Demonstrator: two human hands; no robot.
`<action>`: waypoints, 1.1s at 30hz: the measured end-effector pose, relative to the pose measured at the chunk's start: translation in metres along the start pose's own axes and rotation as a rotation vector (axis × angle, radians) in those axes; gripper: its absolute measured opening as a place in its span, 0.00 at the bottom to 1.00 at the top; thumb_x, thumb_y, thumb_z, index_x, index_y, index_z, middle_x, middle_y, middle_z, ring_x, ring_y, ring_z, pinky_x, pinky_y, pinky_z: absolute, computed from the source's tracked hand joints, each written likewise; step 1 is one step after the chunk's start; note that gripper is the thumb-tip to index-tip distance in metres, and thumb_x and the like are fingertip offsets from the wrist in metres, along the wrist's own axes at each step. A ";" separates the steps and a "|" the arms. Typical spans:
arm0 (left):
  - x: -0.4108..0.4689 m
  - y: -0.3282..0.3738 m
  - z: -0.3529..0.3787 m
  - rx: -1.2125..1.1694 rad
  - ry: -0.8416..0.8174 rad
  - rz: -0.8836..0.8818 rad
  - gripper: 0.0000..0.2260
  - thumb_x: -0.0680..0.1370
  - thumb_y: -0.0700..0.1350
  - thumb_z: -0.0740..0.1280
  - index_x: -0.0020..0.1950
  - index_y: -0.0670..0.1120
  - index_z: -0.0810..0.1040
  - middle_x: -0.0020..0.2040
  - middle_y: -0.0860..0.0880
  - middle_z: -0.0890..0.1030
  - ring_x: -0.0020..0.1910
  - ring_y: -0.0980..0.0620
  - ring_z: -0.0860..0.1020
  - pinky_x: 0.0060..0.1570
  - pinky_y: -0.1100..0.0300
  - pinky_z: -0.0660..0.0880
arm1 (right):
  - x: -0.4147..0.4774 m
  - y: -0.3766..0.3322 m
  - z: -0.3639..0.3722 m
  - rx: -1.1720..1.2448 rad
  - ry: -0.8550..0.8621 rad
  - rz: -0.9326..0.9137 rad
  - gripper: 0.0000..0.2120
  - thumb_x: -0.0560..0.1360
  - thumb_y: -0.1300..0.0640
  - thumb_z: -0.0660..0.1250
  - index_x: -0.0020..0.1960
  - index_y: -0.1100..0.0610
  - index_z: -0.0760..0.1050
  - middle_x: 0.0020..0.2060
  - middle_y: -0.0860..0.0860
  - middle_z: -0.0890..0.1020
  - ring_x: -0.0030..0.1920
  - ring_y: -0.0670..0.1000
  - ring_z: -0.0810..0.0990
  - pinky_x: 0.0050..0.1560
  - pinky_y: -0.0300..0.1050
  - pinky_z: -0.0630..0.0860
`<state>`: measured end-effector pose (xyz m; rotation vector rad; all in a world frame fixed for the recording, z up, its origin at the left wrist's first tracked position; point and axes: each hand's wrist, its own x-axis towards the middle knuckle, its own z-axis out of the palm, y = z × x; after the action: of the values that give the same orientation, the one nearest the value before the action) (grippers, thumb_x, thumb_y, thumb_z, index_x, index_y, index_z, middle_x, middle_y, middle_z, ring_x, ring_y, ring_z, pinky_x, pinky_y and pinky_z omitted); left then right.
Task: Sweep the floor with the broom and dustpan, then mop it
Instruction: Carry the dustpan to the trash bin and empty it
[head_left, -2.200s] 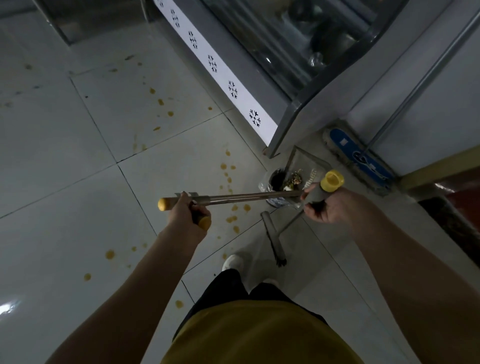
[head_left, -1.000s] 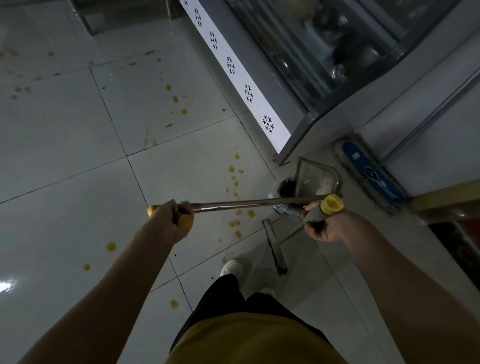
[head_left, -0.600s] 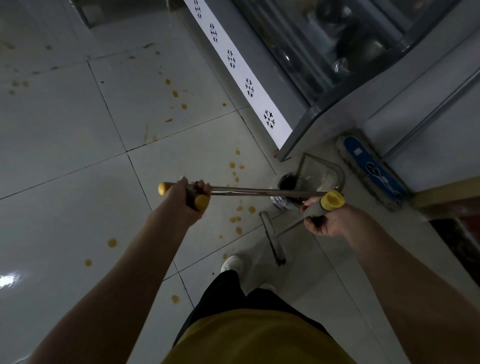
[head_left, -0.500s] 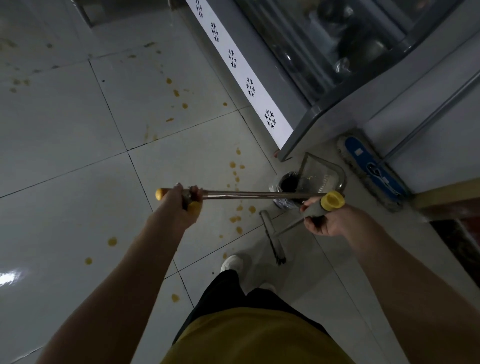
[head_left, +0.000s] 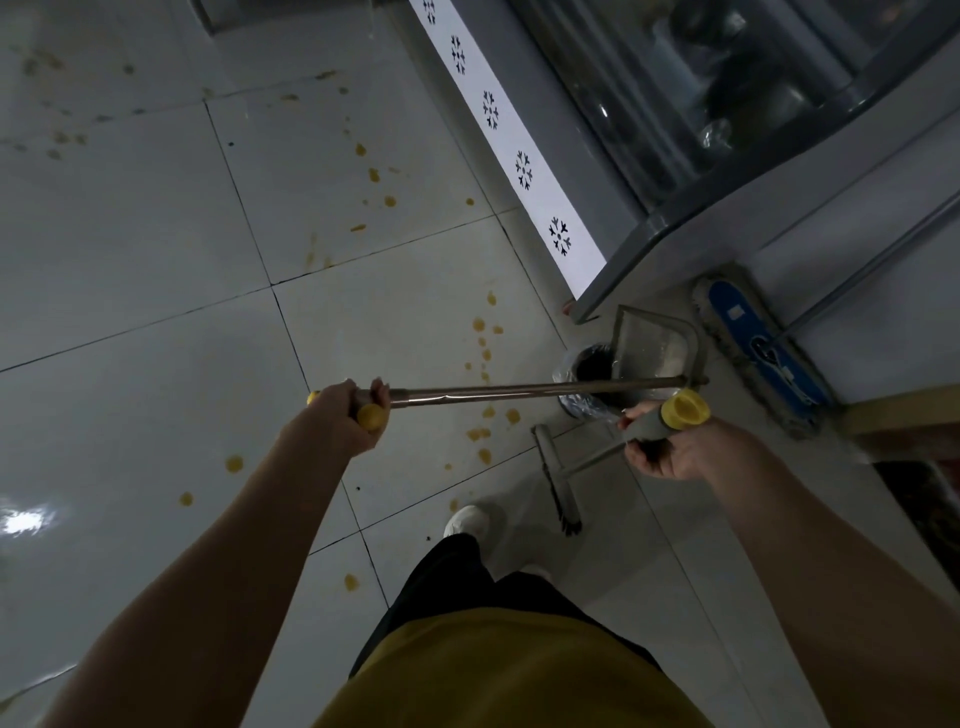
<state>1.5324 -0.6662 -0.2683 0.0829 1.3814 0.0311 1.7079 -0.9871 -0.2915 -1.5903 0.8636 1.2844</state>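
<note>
My left hand (head_left: 345, 415) grips the yellow-tipped end of the dustpan's long metal handle (head_left: 519, 388), held level across the view. The grey dustpan (head_left: 657, 345) hangs tipped over a small black-lined bin (head_left: 589, 382). My right hand (head_left: 662, 449) is closed on the grey broom handle with a yellow cap (head_left: 684, 409). The broom head (head_left: 556, 478) rests on the floor by my white shoe. A blue flat mop (head_left: 753, 348) lies on the floor against the wall at the right.
Orange spill spots (head_left: 485, 338) dot the pale floor tiles ahead and to the left. A glass-fronted freezer cabinet (head_left: 649, 104) with a snowflake strip stands at the upper right. A dark mat (head_left: 919, 499) lies at the right edge.
The dustpan, seen earlier holding debris above the bin, has stayed tipped over it. My left hand has wobbled slightly with the handle. The broom has stayed put.
</note>
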 end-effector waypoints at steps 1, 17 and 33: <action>0.003 0.003 -0.002 0.010 0.014 -0.006 0.11 0.79 0.43 0.63 0.58 0.39 0.69 0.42 0.41 0.76 0.32 0.51 0.76 0.16 0.62 0.73 | 0.001 0.000 0.001 -0.006 0.005 0.000 0.08 0.74 0.58 0.64 0.38 0.61 0.73 0.23 0.57 0.76 0.20 0.52 0.75 0.21 0.39 0.75; -0.012 -0.004 0.018 0.068 -0.041 0.017 0.10 0.81 0.44 0.61 0.47 0.37 0.68 0.45 0.39 0.76 0.29 0.51 0.76 0.17 0.63 0.74 | -0.011 -0.008 0.024 -0.043 0.003 -0.008 0.11 0.75 0.56 0.63 0.37 0.60 0.71 0.22 0.56 0.73 0.18 0.51 0.73 0.18 0.36 0.72; -0.027 -0.015 0.048 0.088 -0.094 0.088 0.12 0.81 0.44 0.60 0.41 0.37 0.66 0.38 0.40 0.74 0.22 0.51 0.76 0.19 0.64 0.75 | -0.017 -0.003 0.016 -0.023 -0.015 -0.031 0.11 0.76 0.55 0.62 0.38 0.60 0.71 0.22 0.56 0.74 0.19 0.51 0.74 0.19 0.36 0.72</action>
<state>1.5739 -0.6847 -0.2338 0.2166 1.2841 0.0391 1.7009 -0.9713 -0.2750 -1.6043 0.8149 1.2870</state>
